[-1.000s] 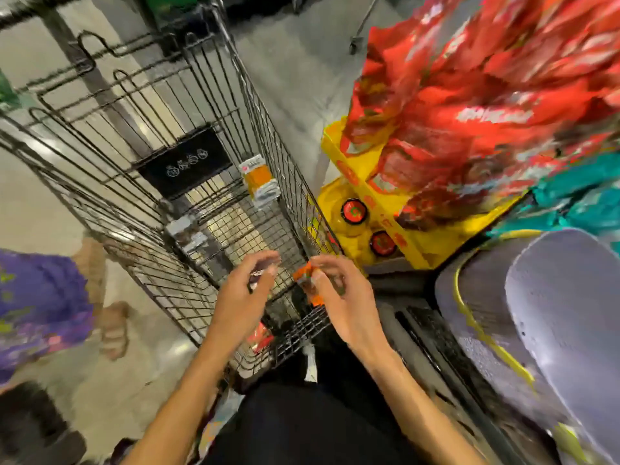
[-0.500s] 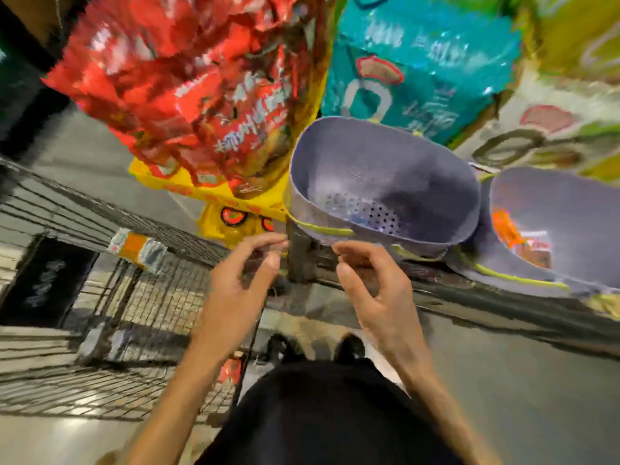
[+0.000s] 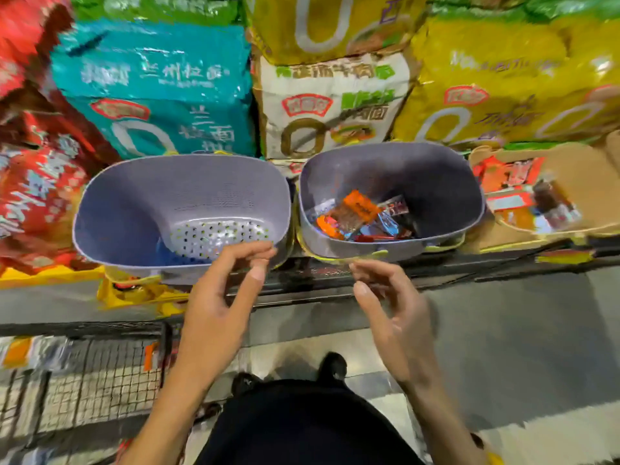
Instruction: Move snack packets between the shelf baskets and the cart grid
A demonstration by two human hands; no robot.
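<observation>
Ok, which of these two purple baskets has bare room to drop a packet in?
The left basket is nearly bare: open perforated floor between its walls, only something blue at the near edge. The right basket is crowded with snack packets across its floor.

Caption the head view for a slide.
Left hand and right hand hover empty before the left basket and the right basket, which holds packets.

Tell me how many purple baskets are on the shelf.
2. The left basket sits below the teal bag; the right basket sits beside it, holding snack packets. Others may lie outside the frame.
</observation>
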